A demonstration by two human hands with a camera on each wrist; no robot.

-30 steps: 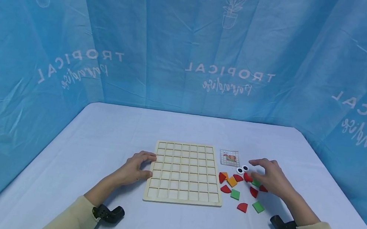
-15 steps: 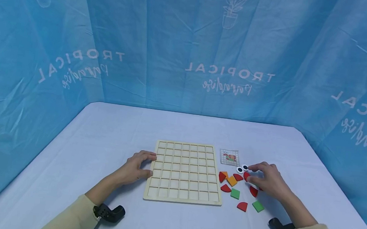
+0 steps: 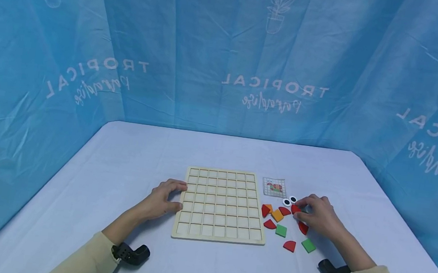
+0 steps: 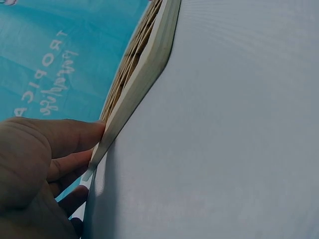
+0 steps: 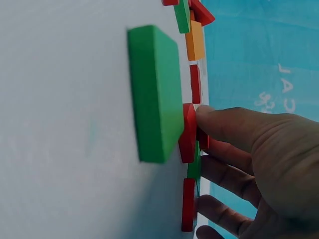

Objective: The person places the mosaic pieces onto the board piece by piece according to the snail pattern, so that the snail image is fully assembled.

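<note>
On the white table, to the right of the gridded board, the right hand seemed to pinch a red piece, so I judged it the picking step; a steady lift was called for. The piece looked plain, partly hidden. The left hand, relaxed, touched the board's edge.

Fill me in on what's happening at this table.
A person is working with both bare hands. The left hand rests against the left edge of a gridded board. The right hand has thumb and fingertip about a red piece; whether it is lifted is unclear. Loose orange pieces, green squares and two eye-like discs lie right of the board, near a picture card.
</note>
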